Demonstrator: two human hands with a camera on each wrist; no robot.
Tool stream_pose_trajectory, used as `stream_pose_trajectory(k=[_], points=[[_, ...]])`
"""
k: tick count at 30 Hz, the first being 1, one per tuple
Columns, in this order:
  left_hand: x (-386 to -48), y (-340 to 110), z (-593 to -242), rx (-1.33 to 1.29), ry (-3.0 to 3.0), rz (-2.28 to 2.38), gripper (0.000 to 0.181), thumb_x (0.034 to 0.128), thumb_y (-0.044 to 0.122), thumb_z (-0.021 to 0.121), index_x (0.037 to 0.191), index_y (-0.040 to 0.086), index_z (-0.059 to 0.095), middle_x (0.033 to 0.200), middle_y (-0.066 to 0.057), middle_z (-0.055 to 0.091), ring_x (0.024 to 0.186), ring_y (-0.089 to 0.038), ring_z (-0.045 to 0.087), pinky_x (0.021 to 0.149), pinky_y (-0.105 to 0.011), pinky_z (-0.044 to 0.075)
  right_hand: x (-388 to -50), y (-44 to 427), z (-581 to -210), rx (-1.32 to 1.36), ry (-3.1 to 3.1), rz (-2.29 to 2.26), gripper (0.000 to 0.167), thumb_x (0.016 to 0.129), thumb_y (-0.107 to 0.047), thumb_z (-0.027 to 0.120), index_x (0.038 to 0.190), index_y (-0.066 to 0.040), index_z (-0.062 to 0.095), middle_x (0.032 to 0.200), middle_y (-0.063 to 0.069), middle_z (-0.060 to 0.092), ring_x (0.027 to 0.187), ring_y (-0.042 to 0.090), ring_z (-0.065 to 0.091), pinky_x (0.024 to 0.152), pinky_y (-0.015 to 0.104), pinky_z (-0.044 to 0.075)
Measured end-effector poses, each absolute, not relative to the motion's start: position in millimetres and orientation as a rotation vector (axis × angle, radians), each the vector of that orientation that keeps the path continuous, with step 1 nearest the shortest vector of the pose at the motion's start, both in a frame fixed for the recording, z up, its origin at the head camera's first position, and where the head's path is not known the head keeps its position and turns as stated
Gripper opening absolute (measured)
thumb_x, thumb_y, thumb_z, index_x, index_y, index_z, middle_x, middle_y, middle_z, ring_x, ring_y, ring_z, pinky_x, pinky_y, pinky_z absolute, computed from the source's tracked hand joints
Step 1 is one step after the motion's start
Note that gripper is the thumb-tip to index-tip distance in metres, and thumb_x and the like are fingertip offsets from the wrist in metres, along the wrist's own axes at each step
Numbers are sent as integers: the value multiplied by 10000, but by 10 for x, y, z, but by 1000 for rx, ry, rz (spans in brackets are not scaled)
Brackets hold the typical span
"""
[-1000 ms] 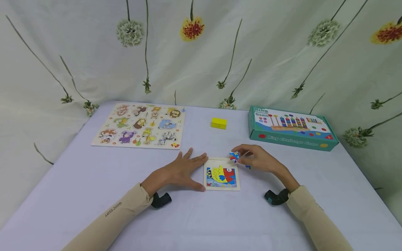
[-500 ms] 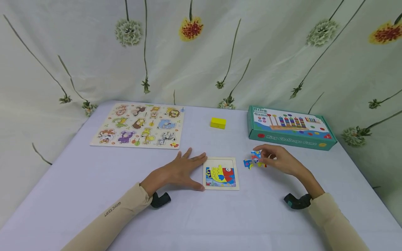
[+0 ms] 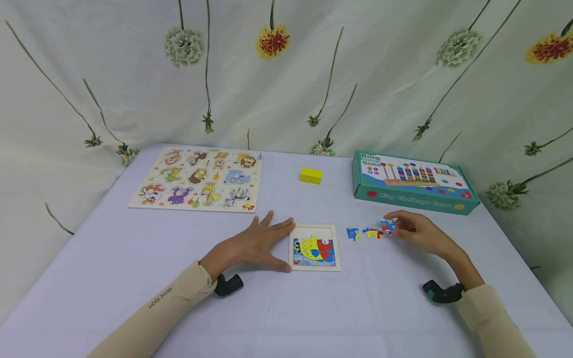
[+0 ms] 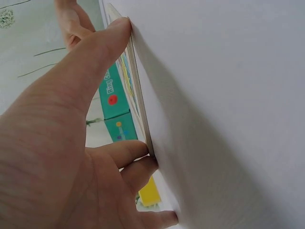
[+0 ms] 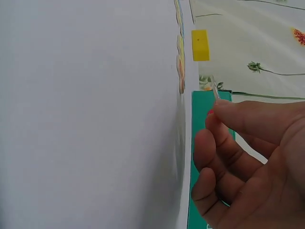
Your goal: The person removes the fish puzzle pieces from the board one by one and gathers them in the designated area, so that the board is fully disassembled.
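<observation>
blue-and-red puzzle piece (image 3: pixel 387 226) is pinched in the right hand (image 3: pixel 422 232).

Head view: highest and farthest back, aimed forward and down; gets my left hand (image 3: pixel 255 247), my right hand (image 3: pixel 423 232), the table (image 3: pixel 322 313) and the flowered cloth (image 3: pixel 385 49) behind. Left wrist view: tight on my left hand, skimming the table toward the far right, tipped sideways. Right wrist view: tight on my right hand, low, facing the cloth, also sideways. All three share the green box (image 3: pixel 416 185), yellow block (image 3: pixel 311 175), right hand.
</observation>
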State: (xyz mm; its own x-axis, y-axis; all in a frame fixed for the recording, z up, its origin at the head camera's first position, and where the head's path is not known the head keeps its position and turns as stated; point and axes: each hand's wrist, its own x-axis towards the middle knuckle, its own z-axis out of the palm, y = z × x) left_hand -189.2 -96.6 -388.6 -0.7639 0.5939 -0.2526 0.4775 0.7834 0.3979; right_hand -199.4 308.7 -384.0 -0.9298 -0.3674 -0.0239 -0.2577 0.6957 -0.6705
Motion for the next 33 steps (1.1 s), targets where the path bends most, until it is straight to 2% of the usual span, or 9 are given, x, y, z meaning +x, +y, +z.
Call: stream_pose_trajectory(k=[12,23,33], points=[[-1900,-973,-3890,809,2608,464,983,742,555,738,1531,234,248,1590,100,169,1470,-347,-43,1154,-576,-14,-1963,3204,-3839,-469,2726,-968,349,928,-133,624,1261,-36,577,944,70,559,881,212,501,700,229,452],[-1902,-971,-3902,820,2611,462,984,739,554,740,1530,225,256,1590,88,178,1467,-361,-35,1150,-586,-13,-1967,3246,-3879,-518,2694,-987,345,914,-79,629,1242,16,585,855,37,549,775,126,488,643,207,422],[-1893,-974,-3892,822,2605,473,978,740,549,743,1528,225,263,1590,88,179,1468,-360,-40,1150,-583,-17,-1977,3234,-3900,-505,2694,-976,355,910,-68,629,1249,27,585,848,30,538,779,127,473,632,206,402]])
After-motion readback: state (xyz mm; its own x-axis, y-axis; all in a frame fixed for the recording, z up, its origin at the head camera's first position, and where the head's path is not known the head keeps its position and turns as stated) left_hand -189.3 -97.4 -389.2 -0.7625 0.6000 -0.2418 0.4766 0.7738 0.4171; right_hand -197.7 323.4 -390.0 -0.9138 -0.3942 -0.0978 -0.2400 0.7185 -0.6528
